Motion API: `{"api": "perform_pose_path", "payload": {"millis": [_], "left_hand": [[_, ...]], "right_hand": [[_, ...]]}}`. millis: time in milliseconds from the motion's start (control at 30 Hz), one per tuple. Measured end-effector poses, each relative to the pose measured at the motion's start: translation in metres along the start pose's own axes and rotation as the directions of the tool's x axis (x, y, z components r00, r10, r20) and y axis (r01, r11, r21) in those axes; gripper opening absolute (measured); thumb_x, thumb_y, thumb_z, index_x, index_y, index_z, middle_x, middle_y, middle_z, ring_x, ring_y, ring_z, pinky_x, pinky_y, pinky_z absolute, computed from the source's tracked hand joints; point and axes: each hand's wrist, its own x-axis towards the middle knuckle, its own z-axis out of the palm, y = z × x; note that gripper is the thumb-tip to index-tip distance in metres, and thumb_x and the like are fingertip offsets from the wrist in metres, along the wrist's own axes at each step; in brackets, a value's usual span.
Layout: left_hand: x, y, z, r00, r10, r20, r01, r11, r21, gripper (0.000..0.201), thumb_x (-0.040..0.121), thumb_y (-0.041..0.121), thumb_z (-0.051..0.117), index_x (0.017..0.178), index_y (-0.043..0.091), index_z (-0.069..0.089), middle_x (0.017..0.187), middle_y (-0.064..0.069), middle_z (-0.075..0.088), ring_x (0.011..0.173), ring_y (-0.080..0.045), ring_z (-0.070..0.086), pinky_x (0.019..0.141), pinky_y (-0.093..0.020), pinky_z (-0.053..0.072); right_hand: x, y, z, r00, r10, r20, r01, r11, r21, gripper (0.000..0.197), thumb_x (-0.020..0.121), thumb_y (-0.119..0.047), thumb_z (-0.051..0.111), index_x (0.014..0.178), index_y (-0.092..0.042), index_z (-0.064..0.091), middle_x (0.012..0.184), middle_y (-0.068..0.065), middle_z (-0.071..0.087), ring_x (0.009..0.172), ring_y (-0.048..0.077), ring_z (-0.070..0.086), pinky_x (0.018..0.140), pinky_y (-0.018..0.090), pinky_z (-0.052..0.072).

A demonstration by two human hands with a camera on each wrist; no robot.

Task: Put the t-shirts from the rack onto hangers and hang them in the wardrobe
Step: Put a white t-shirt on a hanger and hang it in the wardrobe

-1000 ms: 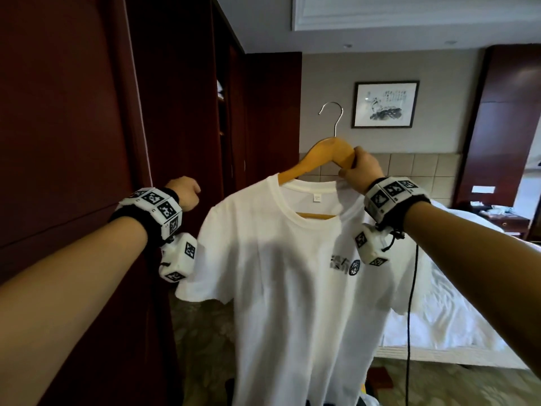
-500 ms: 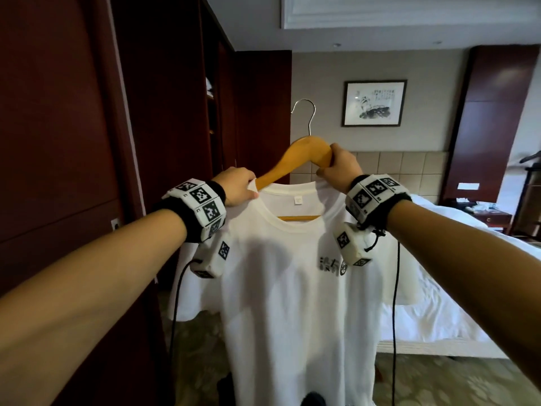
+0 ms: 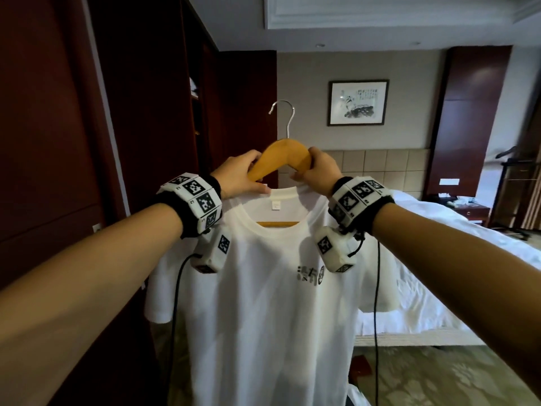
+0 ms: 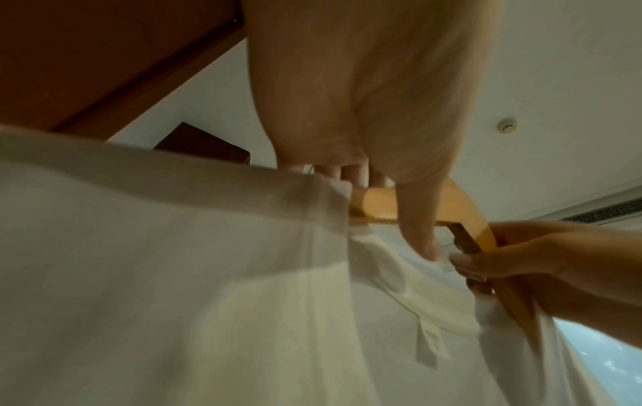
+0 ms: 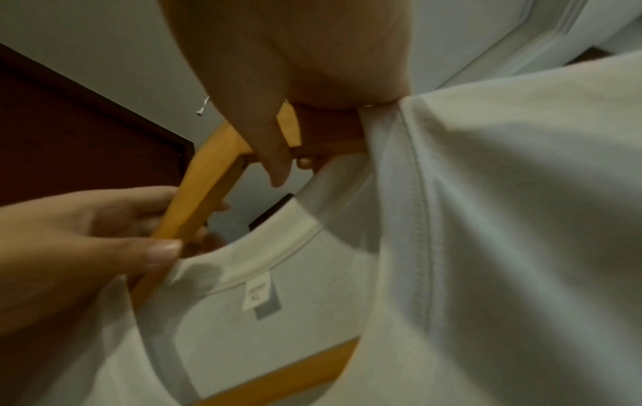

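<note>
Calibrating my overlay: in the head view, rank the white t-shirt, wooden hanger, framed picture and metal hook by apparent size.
1. white t-shirt
2. and 3. wooden hanger and framed picture: unsure, since the hanger is partly hidden and much nearer
4. metal hook

Your arms are bare, no sleeves. Each wrist has a black strap (image 3: 215, 186) under a band of white blocks (image 3: 193, 197) printed with black-and-white square markers; same on the right band (image 3: 358, 197). A white boxy camera unit (image 3: 213, 252) with the same markers hangs under your left wrist, another (image 3: 335, 252) under the right. A thin black cable (image 3: 175, 303) drops from the left unit, another cable (image 3: 376, 288) from the right.
</note>
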Motion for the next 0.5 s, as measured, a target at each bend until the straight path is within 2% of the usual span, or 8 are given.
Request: {"api": "perform_pose_path", "payload": {"millis": [133,200,267,300,333,400,433,500], "left_hand": [[0.003,0.006,0.008,0.990,0.031,-0.134,-0.008,0.986,0.167,0.048,0.075,0.023,0.077,0.113,0.008,0.051,0.104,-0.013,0.064,0.095,-0.030,0.062,0.084,-0.044,0.050],[0.003,0.005,0.010,0.988,0.034,-0.154,-0.002,0.980,0.200,0.043,0.078,0.023,0.074,0.111,0.009,0.049,0.103,-0.012,0.064,0.094,-0.031,0.062,0.084,-0.044,0.049],[0.003,0.003,0.012,0.985,0.022,-0.168,0.017,0.973,0.229,0.039,0.082,0.026,0.070,0.111,0.010,0.048,0.101,-0.011,0.064,0.096,-0.031,0.061,0.094,-0.047,0.044],[0.003,0.001,0.013,0.985,0.018,-0.172,0.028,0.965,0.260,0.039,0.083,0.028,0.067,0.112,0.011,0.047,0.100,-0.009,0.064,0.098,-0.031,0.060,0.103,-0.049,0.036],[0.003,0.000,0.013,0.985,0.017,-0.172,0.034,0.956,0.292,0.039,0.085,0.030,0.065,0.113,0.011,0.046,0.099,-0.008,0.065,0.100,-0.031,0.060,0.110,-0.050,0.026],[0.002,-0.002,0.013,0.984,0.016,-0.179,0.045,0.942,0.332,0.038,0.088,0.032,0.061,0.114,0.010,0.044,0.097,-0.008,0.065,0.102,-0.031,0.059,0.116,-0.049,0.010],[0.003,-0.003,0.013,0.983,0.015,-0.185,0.050,0.938,0.343,0.038,0.089,0.033,0.060,0.114,0.010,0.043,0.097,-0.008,0.065,0.103,-0.031,0.059,0.117,-0.048,0.007],[0.003,-0.003,0.012,0.980,0.006,-0.198,0.065,0.934,0.351,0.037,0.090,0.033,0.057,0.115,0.009,0.042,0.097,-0.010,0.066,0.103,-0.033,0.059,0.117,-0.048,0.006]], "right_hand": [[-0.005,-0.007,-0.003,0.994,-0.030,0.108,0.030,1.000,0.003,0.047,0.081,-0.022,0.071,0.120,-0.006,0.049,0.099,0.003,0.055,0.093,0.020,0.054,0.084,0.035,0.047],[-0.006,-0.003,-0.016,0.983,-0.031,0.183,0.018,0.997,0.069,0.043,0.084,-0.024,0.069,0.119,-0.007,0.050,0.097,0.003,0.057,0.093,0.021,0.057,0.088,0.036,0.050],[-0.005,0.008,-0.030,0.983,-0.010,0.185,-0.001,0.998,0.060,0.031,0.091,-0.026,0.060,0.115,-0.007,0.053,0.097,0.005,0.058,0.091,0.019,0.056,0.088,0.036,0.050],[-0.006,0.016,-0.036,0.983,0.002,0.182,-0.012,0.998,0.054,0.030,0.094,-0.026,0.054,0.114,-0.004,0.055,0.095,0.006,0.059,0.090,0.020,0.056,0.087,0.036,0.051],[-0.007,0.024,-0.041,0.982,0.023,0.188,-0.034,0.998,0.056,0.032,0.097,-0.025,0.049,0.115,0.001,0.055,0.093,0.007,0.060,0.089,0.021,0.056,0.080,0.031,0.053],[-0.016,0.038,-0.044,0.964,0.086,0.253,-0.088,0.996,-0.005,0.035,0.099,-0.024,0.044,0.116,0.002,0.057,0.098,0.011,0.062,0.089,0.019,0.056,0.061,0.015,0.046],[-0.019,0.045,-0.044,0.950,0.107,0.293,-0.096,0.994,-0.053,0.033,0.099,-0.024,0.043,0.113,0.000,0.060,0.098,0.011,0.063,0.091,0.019,0.055,0.059,0.014,0.041],[-0.025,0.056,-0.041,0.924,0.132,0.359,-0.100,0.989,-0.106,0.021,0.098,-0.021,0.045,0.097,-0.009,0.062,0.085,0.001,0.060,0.089,0.019,0.052,0.063,0.015,0.037]]}}
